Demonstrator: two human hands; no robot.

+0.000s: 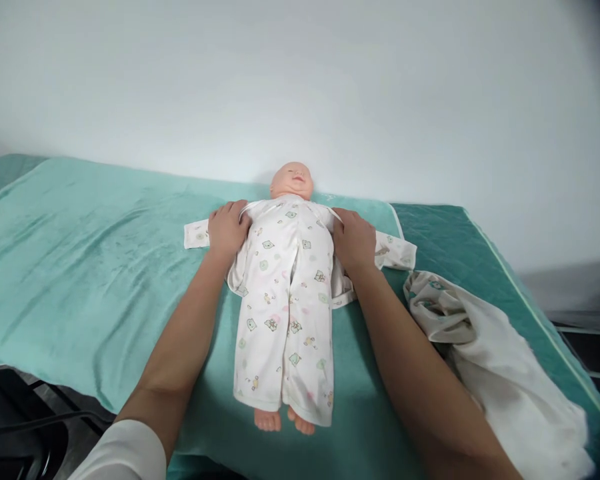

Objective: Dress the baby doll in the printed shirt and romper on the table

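A baby doll (293, 181) lies on its back with its head toward the wall and its bare feet (267, 419) toward me. Printed white baby pants (285, 320) reach up over its chest. Beneath spreads a matching baby top, its left-hand sleeve (196, 235) and right-hand sleeve (397, 252) stretched out to the sides. My left hand (229, 228) is closed at the cloth edge beside the doll's chest. On the opposite side, my right hand (354, 240) grips the cloth edge too. My fingers partly hide which garment layer they pinch.
A teal sheet (105, 267) covers the bed, with a darker green cover (435, 233) at the right. Crumpled white cloth (515, 373) lies by my right forearm. The wall (300, 80) stands behind the bed. A black object (20, 427) is at lower left.
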